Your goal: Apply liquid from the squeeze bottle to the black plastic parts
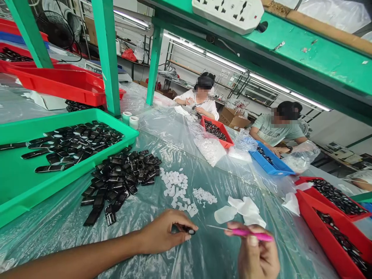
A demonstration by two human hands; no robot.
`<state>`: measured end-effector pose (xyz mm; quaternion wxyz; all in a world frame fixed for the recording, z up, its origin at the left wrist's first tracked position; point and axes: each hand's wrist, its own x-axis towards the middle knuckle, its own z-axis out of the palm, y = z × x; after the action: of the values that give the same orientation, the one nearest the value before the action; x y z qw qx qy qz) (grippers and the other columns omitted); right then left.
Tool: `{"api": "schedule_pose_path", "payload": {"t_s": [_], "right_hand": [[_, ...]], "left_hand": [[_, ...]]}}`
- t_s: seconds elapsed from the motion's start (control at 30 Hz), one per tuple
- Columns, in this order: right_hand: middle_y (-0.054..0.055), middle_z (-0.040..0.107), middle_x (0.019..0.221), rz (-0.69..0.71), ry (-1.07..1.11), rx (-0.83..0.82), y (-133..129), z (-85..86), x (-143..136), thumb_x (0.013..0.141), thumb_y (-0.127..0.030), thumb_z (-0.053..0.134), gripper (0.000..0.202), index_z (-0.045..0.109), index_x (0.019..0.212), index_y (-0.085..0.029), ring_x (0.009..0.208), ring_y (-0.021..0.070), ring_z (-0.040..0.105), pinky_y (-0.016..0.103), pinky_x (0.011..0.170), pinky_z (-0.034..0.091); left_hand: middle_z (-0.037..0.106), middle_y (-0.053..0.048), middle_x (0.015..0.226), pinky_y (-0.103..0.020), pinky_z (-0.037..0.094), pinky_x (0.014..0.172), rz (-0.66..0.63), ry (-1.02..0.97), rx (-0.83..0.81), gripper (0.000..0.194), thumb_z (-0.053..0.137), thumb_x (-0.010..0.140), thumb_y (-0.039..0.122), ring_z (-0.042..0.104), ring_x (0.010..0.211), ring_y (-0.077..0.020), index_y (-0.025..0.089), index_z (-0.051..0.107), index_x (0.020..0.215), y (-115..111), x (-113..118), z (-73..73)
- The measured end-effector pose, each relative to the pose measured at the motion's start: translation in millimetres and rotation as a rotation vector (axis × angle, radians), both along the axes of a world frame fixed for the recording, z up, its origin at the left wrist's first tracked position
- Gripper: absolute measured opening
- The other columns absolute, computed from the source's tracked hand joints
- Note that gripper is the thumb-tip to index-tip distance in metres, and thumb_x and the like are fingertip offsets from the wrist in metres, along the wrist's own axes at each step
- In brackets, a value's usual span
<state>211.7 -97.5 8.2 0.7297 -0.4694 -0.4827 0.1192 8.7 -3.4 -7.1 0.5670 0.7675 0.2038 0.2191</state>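
Between the thumb and fingers of my left hand (167, 233) is a small black piece (191, 231) with a pale end. My right hand (257, 252) grips a pink-handled tool (252, 234), whose thin metal tip points left toward that piece without touching it. Beyond my left hand lie white pieces (175, 186) in a loose group, with a heap of smaller white bits (204, 196) beside them. A pile of black parts (124, 176) is further left. White sheets (246, 209) rest just past my right hand.
A green tray (23, 203) of black parts fills the left side. Red bins (312, 224) stand at the right, a blue bin (271, 164) further back. Green posts (107, 54) and a shelf (314, 38) frame the table. Two people sit across it.
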Motion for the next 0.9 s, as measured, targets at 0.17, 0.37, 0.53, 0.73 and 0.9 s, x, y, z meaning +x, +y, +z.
{"api": "schedule_pose_path", "payload": {"t_s": [0.17,0.37,0.53,0.73,0.9], "right_hand": [[0.002,0.067,0.077,0.09,0.035,-0.123,-6.1,-7.8,-25.9,0.087,-0.028,0.051,0.007,0.052,0.091,-0.022,0.064,0.02,0.067,0.032,0.055,0.052],[0.004,0.067,0.077,0.098,0.064,-0.177,-6.2,-7.0,-36.1,0.087,-0.028,0.05,0.008,0.05,0.09,-0.021,0.057,0.0183,0.065,0.033,0.056,0.052],[0.002,0.066,0.075,0.13,0.048,-0.212,-5.6,-6.5,-37.0,0.087,-0.028,0.051,0.007,0.051,0.09,-0.022,0.058,0.0168,0.064,0.031,0.057,0.051],[0.005,0.068,0.077,0.033,-0.133,-0.093,-11.1,-15.9,-40.6,0.086,-0.025,0.052,0.005,0.055,0.089,-0.021,0.069,0.0196,0.067,0.031,0.058,0.053],[0.005,0.07,0.076,-0.043,-0.371,0.059,-12.0,-23.8,-40.0,0.087,-0.026,0.051,0.007,0.056,0.091,-0.024,0.068,0.0213,0.067,0.035,0.057,0.053]], "left_hand": [[0.066,-0.005,0.089,-0.021,0.04,0.059,-0.005,-0.007,0.068,0.025,0.052,0.085,0.029,0.059,0.08,-0.0179,0.025,0.066,0.106,-0.6,1.7,-1.4],[0.065,-0.005,0.089,-0.021,0.041,0.062,-0.006,-0.008,0.1,0.026,0.053,0.084,0.023,0.059,0.08,-0.0175,0.025,0.066,0.106,-0.3,1.4,-2.3],[0.065,-0.005,0.091,-0.021,0.04,0.058,-0.043,0.003,0.091,0.027,0.051,0.084,0.021,0.058,0.08,-0.0176,0.026,0.065,0.107,-0.7,0.2,-1.5],[0.065,-0.006,0.092,-0.022,0.043,0.064,-0.022,0.008,0.048,0.026,0.05,0.087,0.03,0.058,0.081,-0.0185,0.026,0.065,0.107,-0.5,-0.6,-0.3],[0.066,-0.007,0.093,-0.023,0.045,0.068,0.009,0.014,0.066,0.028,0.051,0.086,0.035,0.059,0.083,-0.0189,0.023,0.066,0.106,0.2,0.3,-2.4]]}}
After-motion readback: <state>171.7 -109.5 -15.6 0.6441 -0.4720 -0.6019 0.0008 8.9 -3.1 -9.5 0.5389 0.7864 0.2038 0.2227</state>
